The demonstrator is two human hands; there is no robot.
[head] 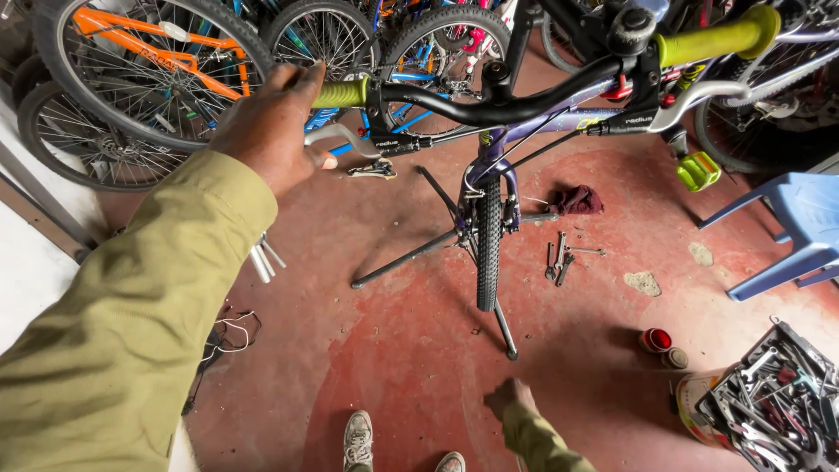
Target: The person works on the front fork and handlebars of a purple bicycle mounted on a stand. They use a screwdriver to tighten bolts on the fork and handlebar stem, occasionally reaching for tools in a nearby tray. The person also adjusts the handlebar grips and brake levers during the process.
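Observation:
A purple bicycle stands on a black repair stand (411, 258), its front wheel (488, 240) off the red floor. My left hand (275, 127) is closed around the left yellow-green grip (343, 93) of the black handlebar (489, 109), with fingers on the silver brake lever (336, 135). My right hand (509, 395) hangs low near the floor, loosely curled and holding nothing that I can see. The right yellow-green grip (718, 37) is free, its brake lever (708, 92) below it.
Several wrenches (561, 258) and a dark red rag (577, 201) lie on the floor beside the wheel. A crate of tools (773, 402) sits at the lower right beside small tins (657, 341). A blue plastic chair (800, 227) stands at right. More bicycles (157, 70) lean behind.

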